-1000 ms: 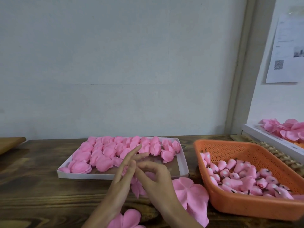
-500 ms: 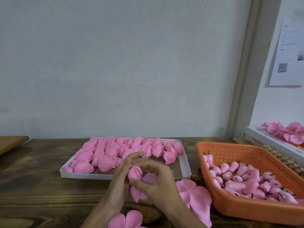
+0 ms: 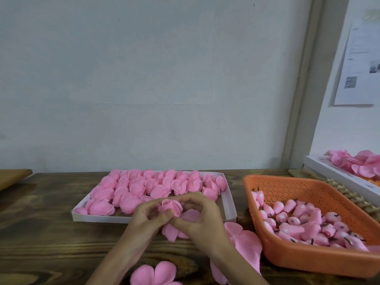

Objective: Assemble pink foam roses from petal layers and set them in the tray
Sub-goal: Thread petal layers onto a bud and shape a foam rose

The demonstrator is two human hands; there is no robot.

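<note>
Nearest, below the wrists, a loose petal layer [image 3: 153, 273] lies flat on the table [image 3: 41, 233]. A stack of petal layers [image 3: 246, 243] lies just to the right of the right wrist.

Above these, the left hand [image 3: 150, 217] and the right hand [image 3: 201, 219] meet fingertip to fingertip. Both are curled and pinch the rose [image 3: 169, 207], which they hold between them just above the table. The left thumb and fingers pinch its rolled centre. The right hand closes round its far side and base, where outer petals [image 3: 170, 233] hang loose beneath.

The rose is probably very light, soft and springy. The foam looks thin, so it likely creases or tears under a hard squeeze and slips open if let go. The best hold is likely low, round the base where the layers gather, with the petal edges left free.

To the right of the right hand stands an orange basket [image 3: 308, 262] about half full of small pink buds [image 3: 298, 221], some showing dark stubs. Just beyond the fingers lies the white tray [image 3: 230, 202]. Finished roses [image 3: 144, 186] fill its far and left parts, and a bare patch near the right hand leaves room for more. Farther right, past the basket, a second white tray [image 3: 339, 179] holds more pink petal layers.
</note>
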